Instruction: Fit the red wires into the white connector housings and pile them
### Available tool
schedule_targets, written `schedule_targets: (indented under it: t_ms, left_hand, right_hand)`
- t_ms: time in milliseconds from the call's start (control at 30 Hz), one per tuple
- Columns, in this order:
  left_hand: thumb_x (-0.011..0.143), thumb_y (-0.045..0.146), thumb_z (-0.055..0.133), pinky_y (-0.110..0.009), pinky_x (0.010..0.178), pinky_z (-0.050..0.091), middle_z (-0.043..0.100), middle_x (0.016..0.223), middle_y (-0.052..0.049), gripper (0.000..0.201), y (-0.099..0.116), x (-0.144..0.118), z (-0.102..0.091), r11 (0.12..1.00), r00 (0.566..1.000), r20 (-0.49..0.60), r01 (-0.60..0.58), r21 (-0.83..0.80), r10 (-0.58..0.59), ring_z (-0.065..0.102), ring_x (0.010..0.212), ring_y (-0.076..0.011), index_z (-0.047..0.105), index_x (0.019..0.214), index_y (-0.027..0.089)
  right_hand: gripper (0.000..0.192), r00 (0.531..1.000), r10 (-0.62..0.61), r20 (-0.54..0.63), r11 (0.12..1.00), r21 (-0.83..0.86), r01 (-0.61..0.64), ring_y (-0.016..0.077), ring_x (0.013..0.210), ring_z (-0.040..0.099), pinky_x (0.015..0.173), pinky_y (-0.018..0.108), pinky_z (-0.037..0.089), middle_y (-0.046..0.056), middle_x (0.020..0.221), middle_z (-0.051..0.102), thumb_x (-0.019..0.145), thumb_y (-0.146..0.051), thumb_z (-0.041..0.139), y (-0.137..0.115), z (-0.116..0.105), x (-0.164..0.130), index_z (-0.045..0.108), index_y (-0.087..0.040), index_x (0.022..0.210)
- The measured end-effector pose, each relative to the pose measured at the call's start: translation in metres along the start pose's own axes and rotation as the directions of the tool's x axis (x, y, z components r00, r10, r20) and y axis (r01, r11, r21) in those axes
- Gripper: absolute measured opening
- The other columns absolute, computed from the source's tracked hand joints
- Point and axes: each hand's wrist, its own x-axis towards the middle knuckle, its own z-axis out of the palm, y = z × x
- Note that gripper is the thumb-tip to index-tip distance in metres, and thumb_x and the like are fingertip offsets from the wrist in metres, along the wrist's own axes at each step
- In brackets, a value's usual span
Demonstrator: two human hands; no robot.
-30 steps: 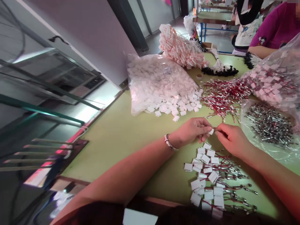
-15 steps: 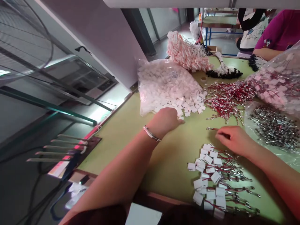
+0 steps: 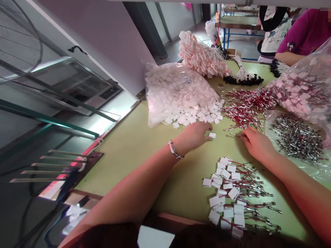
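Seen from the head camera, the left hand (image 3: 193,136) rests on the pale green tabletop (image 3: 134,144), its fingers curled and its fingertips (image 3: 207,138) touching a small white square plastic tab (image 3: 212,135) that lies flat just to their right; whether they pinch it cannot be told. The tab sits a little apart from the heap of loose white plastic tabs (image 3: 192,115) spilling from a clear bag (image 3: 172,89).

The right hand (image 3: 254,144) lies opposite, fingers closed on the near end of a thin red wire with a metal tip (image 3: 234,134), whose long axis runs left-right, pointing toward the tab. The left hand is the nearer to the tab.

Close by lies a fanned pile of finished red wires with white tabs (image 3: 234,196); beyond, a tangle of red wires (image 3: 245,105).
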Motion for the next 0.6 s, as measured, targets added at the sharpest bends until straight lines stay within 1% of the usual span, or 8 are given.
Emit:
schedule_targets:
  t_ms: [133,200,233,300,367,433,500,600]
  left_hand:
    - [0.075,0.026,0.064,-0.028,0.069,0.043,0.063,0.088,-0.006,0.014,0.002,0.005,0.013,0.988,0.991,-0.094,-0.109,-0.107,0.099,0.057,0.079,-0.0177,0.065,0.085,0.016]
    - [0.073,0.024,0.066,-0.027,0.068,0.043,0.063,0.081,-0.004,0.013,0.007,0.006,0.018,0.972,0.988,-0.128,-0.111,-0.208,0.085,0.057,0.074,-0.0158,0.063,0.083,0.016]
    - [0.073,0.023,0.066,-0.027,0.066,0.044,0.063,0.077,-0.003,0.013,0.011,0.006,0.02,0.95,0.989,-0.134,-0.102,-0.295,0.065,0.057,0.071,-0.0147,0.062,0.082,0.016]
    - [0.073,0.022,0.066,-0.025,0.065,0.046,0.063,0.07,-0.001,0.012,0.018,0.005,0.023,0.846,0.992,-0.129,-0.081,-0.527,0.014,0.058,0.067,-0.0124,0.06,0.081,0.016]
    - [0.071,0.021,0.068,-0.024,0.064,0.048,0.062,0.069,0.0,0.015,0.022,0.005,0.024,0.675,0.996,-0.091,-0.053,-0.736,-0.022,0.059,0.066,-0.0108,0.059,0.082,0.016]
    - [0.069,0.019,0.069,-0.023,0.062,0.05,0.061,0.066,0.002,0.019,0.024,0.004,0.024,0.526,0.999,-0.021,0.006,-0.85,-0.046,0.059,0.063,-0.0094,0.057,0.082,0.015]
    - [0.067,0.017,0.07,-0.022,0.058,0.049,0.06,0.063,0.003,0.021,0.024,0.003,0.022,0.453,0.998,0.036,0.055,-0.89,-0.05,0.058,0.057,-0.0081,0.057,0.083,0.015]
    - [0.066,0.017,0.071,-0.021,0.054,0.047,0.06,0.061,0.003,0.021,0.023,0.003,0.021,0.419,0.998,0.068,0.069,-0.905,-0.016,0.056,0.053,-0.0072,0.057,0.083,0.014]
  right_hand:
    - [0.015,1.0,0.03,0.002,0.998,0.054,-0.03,0.0174,0.06,0.054,0.052,0.031,0.028,0.006,0.075,0.065,0.09,-0.022,0.044,-0.004,-0.007,-0.004,0.059,-0.018,0.088]
    - [0.012,1.0,0.023,0.021,0.988,0.15,-0.026,0.0162,0.057,0.053,0.052,0.03,0.029,0.003,0.069,0.065,0.087,-0.023,0.047,-0.008,-0.009,-0.007,0.059,-0.019,0.086]
    - [0.011,0.999,0.019,0.03,0.977,0.214,-0.025,0.0153,0.056,0.053,0.052,0.029,0.03,0.002,0.068,0.065,0.086,-0.023,0.049,-0.01,-0.009,-0.008,0.059,-0.02,0.085]
    - [0.01,0.999,0.019,0.029,0.94,0.34,-0.028,0.0138,0.055,0.053,0.053,0.029,0.034,0.001,0.067,0.066,0.084,-0.023,0.051,-0.012,-0.008,-0.01,0.061,-0.02,0.085]
    - [0.012,0.999,0.033,0.0,0.897,0.441,-0.03,0.0129,0.055,0.052,0.054,0.028,0.036,0.001,0.067,0.066,0.084,-0.026,0.052,-0.012,-0.008,-0.011,0.063,-0.021,0.084]
    - [0.015,0.997,0.064,-0.034,0.855,0.517,-0.038,0.0121,0.054,0.05,0.053,0.028,0.037,0.0,0.064,0.063,0.084,-0.03,0.052,-0.011,-0.008,-0.012,0.064,-0.021,0.081]
    - [0.019,0.996,0.079,-0.031,0.818,0.574,-0.047,0.0111,0.052,0.047,0.052,0.027,0.036,-0.002,0.061,0.059,0.084,-0.033,0.051,-0.012,-0.009,-0.012,0.064,-0.021,0.076]
    - [0.023,0.998,0.057,0.014,0.785,0.617,-0.053,0.0108,0.053,0.044,0.051,0.026,0.035,-0.002,0.058,0.055,0.083,-0.035,0.051,-0.013,-0.01,-0.013,0.064,-0.02,0.071]
